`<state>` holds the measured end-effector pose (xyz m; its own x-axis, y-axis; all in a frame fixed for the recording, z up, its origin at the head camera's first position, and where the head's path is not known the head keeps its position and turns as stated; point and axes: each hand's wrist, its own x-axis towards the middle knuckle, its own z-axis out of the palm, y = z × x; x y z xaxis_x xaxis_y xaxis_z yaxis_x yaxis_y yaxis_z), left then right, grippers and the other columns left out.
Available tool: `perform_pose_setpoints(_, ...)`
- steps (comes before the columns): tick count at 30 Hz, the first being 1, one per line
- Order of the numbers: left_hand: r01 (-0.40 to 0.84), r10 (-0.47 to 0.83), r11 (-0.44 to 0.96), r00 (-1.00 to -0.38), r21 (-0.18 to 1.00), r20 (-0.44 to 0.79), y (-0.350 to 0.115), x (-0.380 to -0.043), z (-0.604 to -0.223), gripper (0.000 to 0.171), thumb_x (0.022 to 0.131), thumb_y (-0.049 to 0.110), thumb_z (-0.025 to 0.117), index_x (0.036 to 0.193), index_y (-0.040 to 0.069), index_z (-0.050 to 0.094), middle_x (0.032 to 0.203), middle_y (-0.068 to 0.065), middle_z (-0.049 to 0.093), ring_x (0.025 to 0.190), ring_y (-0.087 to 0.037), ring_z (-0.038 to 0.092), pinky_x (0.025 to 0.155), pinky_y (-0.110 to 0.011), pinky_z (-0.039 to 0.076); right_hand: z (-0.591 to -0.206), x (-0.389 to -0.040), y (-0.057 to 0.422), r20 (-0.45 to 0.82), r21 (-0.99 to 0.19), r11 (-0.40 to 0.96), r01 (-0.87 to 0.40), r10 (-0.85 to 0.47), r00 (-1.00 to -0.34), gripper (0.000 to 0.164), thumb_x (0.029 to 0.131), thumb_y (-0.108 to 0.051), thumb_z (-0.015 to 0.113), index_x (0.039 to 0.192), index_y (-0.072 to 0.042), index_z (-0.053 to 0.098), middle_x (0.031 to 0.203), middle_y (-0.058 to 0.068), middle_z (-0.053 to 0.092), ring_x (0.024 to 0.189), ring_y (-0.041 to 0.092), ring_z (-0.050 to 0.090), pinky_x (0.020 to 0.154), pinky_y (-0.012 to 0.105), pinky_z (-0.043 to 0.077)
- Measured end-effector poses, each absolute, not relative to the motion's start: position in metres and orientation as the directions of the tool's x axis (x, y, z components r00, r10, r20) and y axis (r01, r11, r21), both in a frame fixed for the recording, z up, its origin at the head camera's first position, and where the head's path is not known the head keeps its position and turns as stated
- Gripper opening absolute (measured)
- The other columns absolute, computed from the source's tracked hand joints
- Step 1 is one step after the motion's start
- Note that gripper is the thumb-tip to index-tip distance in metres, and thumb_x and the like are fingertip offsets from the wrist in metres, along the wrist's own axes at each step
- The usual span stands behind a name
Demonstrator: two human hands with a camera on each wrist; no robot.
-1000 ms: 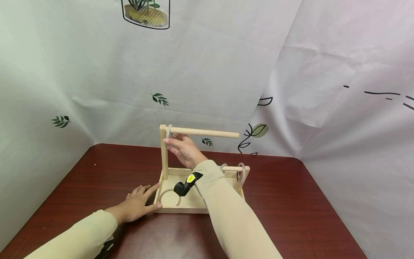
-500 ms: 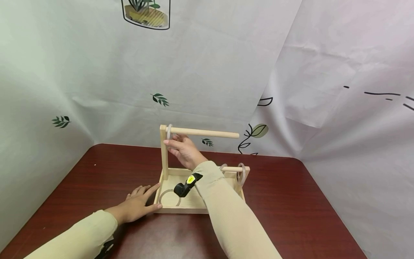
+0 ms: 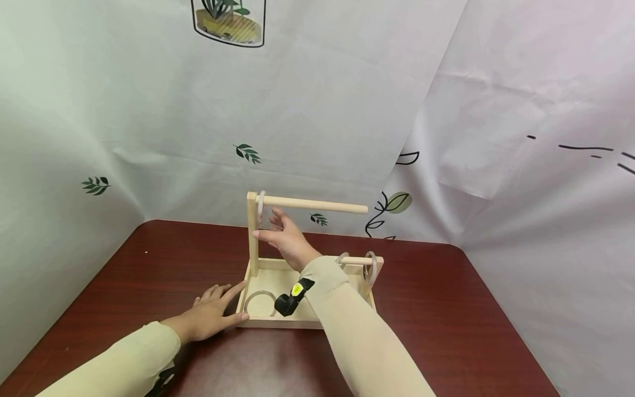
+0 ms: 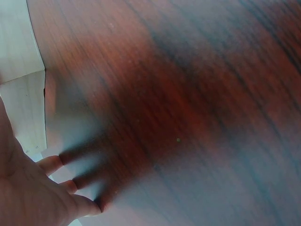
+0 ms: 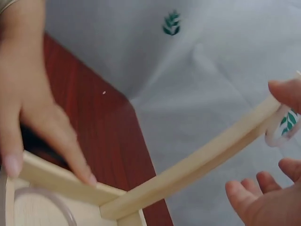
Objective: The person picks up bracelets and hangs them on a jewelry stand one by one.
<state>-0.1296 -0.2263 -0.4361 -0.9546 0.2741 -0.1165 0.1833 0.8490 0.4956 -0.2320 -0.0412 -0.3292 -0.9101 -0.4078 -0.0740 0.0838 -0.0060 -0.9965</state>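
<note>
A clear ring (image 3: pixel 260 207) hangs on the upper wooden rod (image 3: pixel 317 204), at its left end beside the upright post (image 3: pixel 252 237). Just below it is my right hand (image 3: pixel 290 241), thumb and fingers spread apart and holding nothing. In the right wrist view the ring (image 5: pixel 272 138) hangs between the thumb and the fingertips (image 5: pixel 237 194), with a gap below it. My left hand (image 3: pixel 210 314) rests against the left side of the wooden tray (image 3: pixel 283 324), fingers extended. Inside the tray's front left corner lies another clear ring (image 3: pixel 260 293).
On the right, a shorter, lower rod (image 3: pixel 356 260) carries a ring (image 3: pixel 373 268) near its end post and another ring (image 3: pixel 342 256), partly hidden by my right sleeve. The tray stands on a dark red table (image 3: pixel 446 320), with a white patterned cloth (image 3: pixel 322 110) behind.
My right hand has let go of the ring on the upper rod and dropped slightly down, its fingers spreading. The ring stays hanging by the post. My left hand has not moved.
</note>
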Motion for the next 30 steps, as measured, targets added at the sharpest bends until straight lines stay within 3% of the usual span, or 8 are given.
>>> perform_pose_setpoints(8, 0.180, 0.272, 0.851, -0.955, 0.494, -0.120, -0.226, -0.129, -0.436, 0.080, 0.089, 0.060, 0.055, 0.152, 0.019, 0.029, 0.143, -0.031, 0.035, 0.131, -0.060, 0.024, 0.092, -0.079, 0.020, -0.337, -0.223, -0.035, -0.018, -0.958, 0.275, -0.088, -0.360, -0.933, 0.083, 0.083, -0.022, 0.075, 0.152, -0.014, 0.029, 0.150, 0.011, 0.038, 0.138, 0.028, 0.037, 0.104, 0.045, 0.039)
perform_pose_setpoints(19, 0.168, 0.269, 0.853, -0.953, 0.494, -0.139, -0.226, -0.130, -0.435, 0.081, 0.089, 0.062, 0.055, 0.153, 0.020, 0.028, 0.144, -0.031, 0.034, 0.132, -0.059, 0.024, 0.092, -0.079, 0.020, -0.349, -0.213, -0.028, -0.003, -0.849, 0.471, -0.238, -0.454, -0.891, 0.085, 0.082, -0.024, 0.077, 0.152, -0.011, 0.030, 0.148, 0.013, 0.035, 0.135, 0.029, 0.038, 0.106, 0.043, 0.038)
perform_pose_setpoints(30, 0.171, 0.269, 0.856, -0.953, 0.488, -0.138, -0.226, -0.130, -0.435, 0.080, 0.089, 0.062, 0.055, 0.153, 0.020, 0.028, 0.143, -0.031, 0.035, 0.132, -0.059, 0.025, 0.093, -0.078, 0.021, -0.354, -0.206, -0.018, 0.002, -0.752, 0.557, -0.352, -0.532, -0.847, 0.087, 0.077, -0.026, 0.081, 0.150, -0.012, 0.034, 0.146, 0.014, 0.035, 0.129, 0.024, 0.045, 0.103, 0.036, 0.040)
